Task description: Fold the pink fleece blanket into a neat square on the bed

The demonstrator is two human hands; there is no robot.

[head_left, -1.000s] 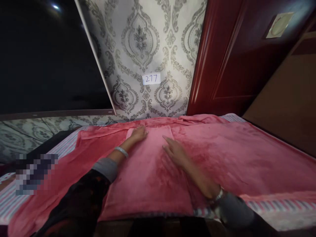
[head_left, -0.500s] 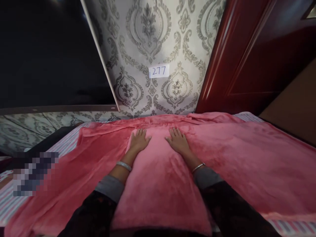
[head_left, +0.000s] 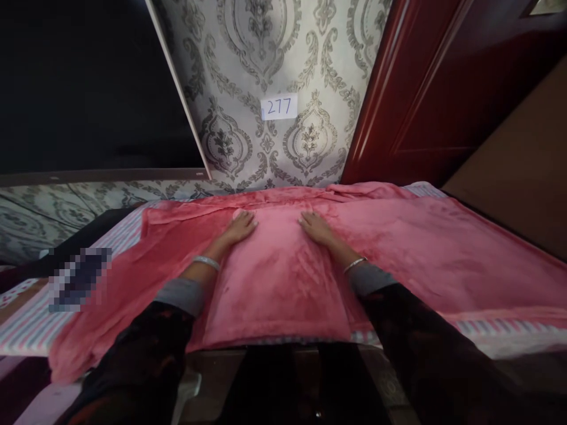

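Observation:
A pink plush blanket (head_left: 274, 277) lies spread before me, with a narrow folded strip in its middle running toward me. My left hand (head_left: 241, 226) rests at the far left corner of that strip, fingers laid on the fabric. At the far right corner, my right hand (head_left: 315, 227) lies palm down with its fingers stretched out on the plush. Both hands press the blanket from above, and neither lifts any cloth. Darker red patches show where the pile is brushed the other way.
Beneath the blanket is a striped sheet (head_left: 33, 330), showing at the left and along the near edge. A large black screen (head_left: 88, 88) hangs at the left. Patterned wallpaper with a paper label (head_left: 279, 106) reading 277 is behind. A dark red door (head_left: 447, 94) stands at the right.
Both hands stay at the strip's far corners, the left one turned more sideways. My view has shifted, so the blanket's near edge and the floor below now show.

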